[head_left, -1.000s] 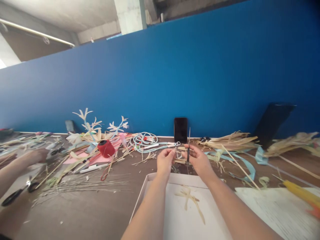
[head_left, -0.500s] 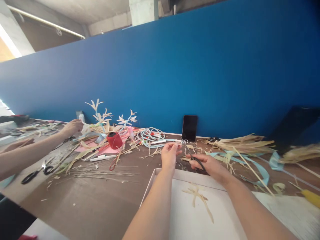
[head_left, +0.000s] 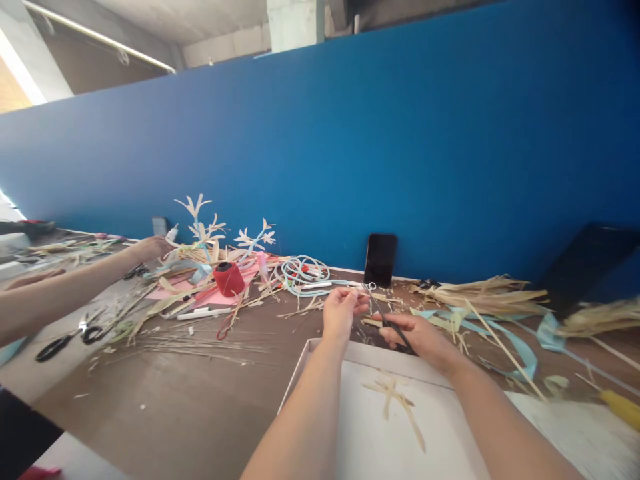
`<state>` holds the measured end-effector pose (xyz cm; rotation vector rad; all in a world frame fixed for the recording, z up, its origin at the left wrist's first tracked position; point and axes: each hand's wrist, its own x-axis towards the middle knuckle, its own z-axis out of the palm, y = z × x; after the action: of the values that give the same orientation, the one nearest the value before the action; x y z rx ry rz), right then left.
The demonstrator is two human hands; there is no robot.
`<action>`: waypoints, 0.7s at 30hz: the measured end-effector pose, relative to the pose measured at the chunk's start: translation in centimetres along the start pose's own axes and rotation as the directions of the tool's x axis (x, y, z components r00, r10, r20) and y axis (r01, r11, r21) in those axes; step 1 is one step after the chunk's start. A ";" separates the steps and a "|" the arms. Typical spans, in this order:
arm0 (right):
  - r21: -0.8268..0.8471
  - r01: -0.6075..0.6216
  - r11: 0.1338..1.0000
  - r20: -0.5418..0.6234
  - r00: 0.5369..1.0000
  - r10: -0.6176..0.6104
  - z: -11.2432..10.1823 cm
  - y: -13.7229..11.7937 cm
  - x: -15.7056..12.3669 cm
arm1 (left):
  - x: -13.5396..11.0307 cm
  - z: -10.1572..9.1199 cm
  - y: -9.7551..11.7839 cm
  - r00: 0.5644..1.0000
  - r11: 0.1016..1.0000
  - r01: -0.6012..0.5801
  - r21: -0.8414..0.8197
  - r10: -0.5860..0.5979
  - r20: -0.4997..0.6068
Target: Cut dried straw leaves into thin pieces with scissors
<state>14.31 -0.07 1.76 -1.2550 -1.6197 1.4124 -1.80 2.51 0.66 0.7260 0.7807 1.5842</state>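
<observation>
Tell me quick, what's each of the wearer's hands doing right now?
Left hand: closed in a pinch; can't tell what, if anything, it holds.
Right hand: closed, holding scissors.

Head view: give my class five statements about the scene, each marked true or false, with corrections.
1. The person's right hand holds dark scissors. True.
2. The black phone lies flat. False: it stands upright before the blue partition.
3. A straw-coloured piece lies in the white tray. True.
4. The red spool is right of the phone. False: it is left of it.
5. Another person's arm shows at the left. True.
</observation>
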 end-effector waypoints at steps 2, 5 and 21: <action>-0.019 0.005 1.000 0.000 1.000 -0.005 0.0 0.1 0.1 | 0.0 0.0 0.0 1.000 1.000 0.007 0.001 -0.007 -0.001; -0.048 0.028 0.998 0.004 1.000 -0.028 -0.1 0.2 0.1 | 0.0 0.0 0.0 1.000 1.000 0.014 0.008 -0.014 -0.005; 0.065 0.048 0.997 -0.109 0.993 -0.041 -0.1 1.2 0.6 | 0.1 -0.1 -0.2 0.998 0.999 0.035 0.028 -0.034 -0.043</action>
<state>14.52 0.46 0.59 -1.2281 -1.5064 1.3376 -1.79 2.57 0.44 0.6978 0.8447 1.5649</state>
